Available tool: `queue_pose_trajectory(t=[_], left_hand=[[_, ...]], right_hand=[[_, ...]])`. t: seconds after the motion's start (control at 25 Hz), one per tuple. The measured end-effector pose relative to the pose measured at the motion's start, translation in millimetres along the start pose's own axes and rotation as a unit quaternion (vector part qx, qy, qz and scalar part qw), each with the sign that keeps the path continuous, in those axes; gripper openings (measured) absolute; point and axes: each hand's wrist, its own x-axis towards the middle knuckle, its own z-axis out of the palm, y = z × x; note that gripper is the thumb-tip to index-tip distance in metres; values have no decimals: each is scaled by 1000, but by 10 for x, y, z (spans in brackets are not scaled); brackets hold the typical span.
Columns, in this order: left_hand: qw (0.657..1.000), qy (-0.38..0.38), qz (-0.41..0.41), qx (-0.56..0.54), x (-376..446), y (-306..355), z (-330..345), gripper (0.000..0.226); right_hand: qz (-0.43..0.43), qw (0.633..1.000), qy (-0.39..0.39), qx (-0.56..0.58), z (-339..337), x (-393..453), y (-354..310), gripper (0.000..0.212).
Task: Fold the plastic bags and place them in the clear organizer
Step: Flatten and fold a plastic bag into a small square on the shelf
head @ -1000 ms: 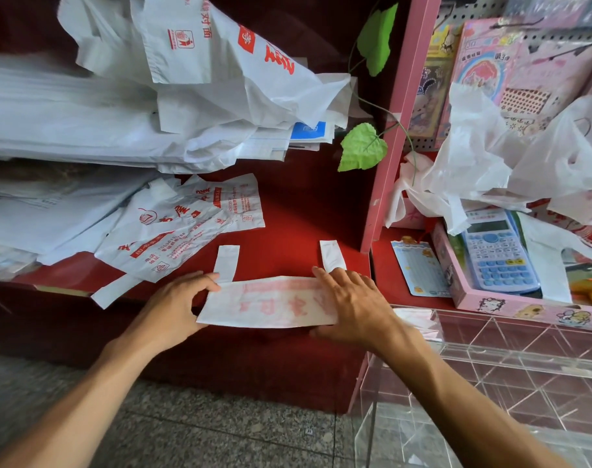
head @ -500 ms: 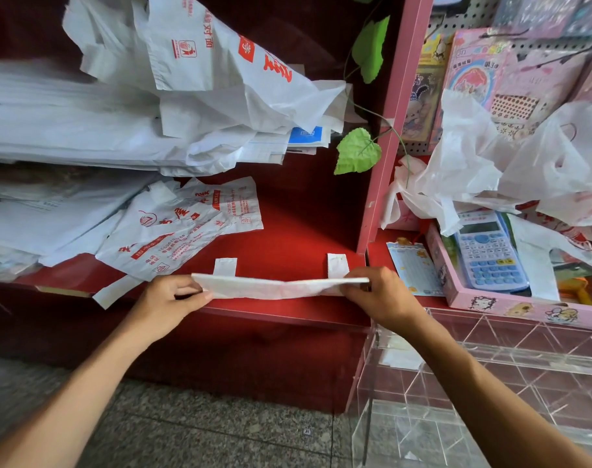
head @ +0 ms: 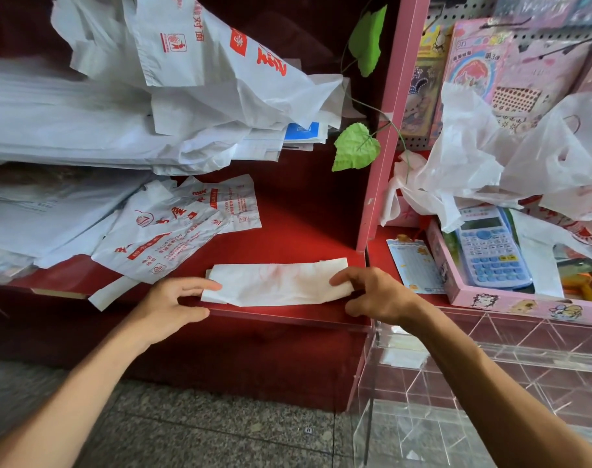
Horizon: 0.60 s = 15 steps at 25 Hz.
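Observation:
A white plastic bag folded into a long strip [head: 277, 282] lies flat at the front edge of the red shelf [head: 298, 228], its handles tucked out of sight. My left hand [head: 169, 307] rests its straight fingertips on the strip's left end, thumb apart below the edge. My right hand [head: 377, 293] curls its fingers over the strip's right end, with the thumb under the corner. The clear organizer [head: 456, 383] with diagonal dividers stands at the lower right, below my right forearm.
A flat printed bag [head: 183, 228] lies on the shelf to the left, under a heap of white bags [head: 200, 82]. Right of the pink post [head: 385, 136], crumpled bags [head: 483, 153] hang over a pink tray [head: 490, 300] holding a blue calculator [head: 490, 251].
The near edge that both hands held raised has been folded over the two handles, and the strip now lies flat. Both hands stay at its ends.

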Motion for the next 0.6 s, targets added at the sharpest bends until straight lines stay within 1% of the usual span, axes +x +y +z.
queue_pose_trajectory(t=[0.04, 0.08, 0.12, 0.2, 0.28, 0.36, 0.44, 0.52, 0.6], left_hand=[[1000, 16, 4, 1, 3, 1, 1, 39], [999, 35, 11, 1, 15, -9, -3, 36], [999, 52, 15, -2, 34, -19, -1, 33], [997, 68, 35, -13, 71, -43, 5, 33], [993, 83, 72, -34, 80, -16, 21, 33], [986, 111, 89, -87, 82, 49, 23, 24], [973, 116, 79, -182, 70, 111, 22, 19], [955, 101, 70, -269, 61, 170, 35, 14], [940, 102, 52, -322, 62, 225, 64, 12]], right_hand=[[-6, 999, 2, -52, 15, 15, 15, 51], [-10, 996, 17, -87, 37, 25, 25, 52], [-20, 994, 40, -98, 60, 32, 33, 48], [-61, 991, 86, -80, 76, 10, 15, 29], [-107, 984, 128, -58, 54, 4, 3, 13], [-128, 978, 166, -4, 12, 14, -19, 11], [-105, 973, 171, 116, -1, -4, -62, 10], [-98, 961, 169, 197, 5, -29, -116, 18], [-102, 952, 180, 227, 11, -27, -155, 26]])
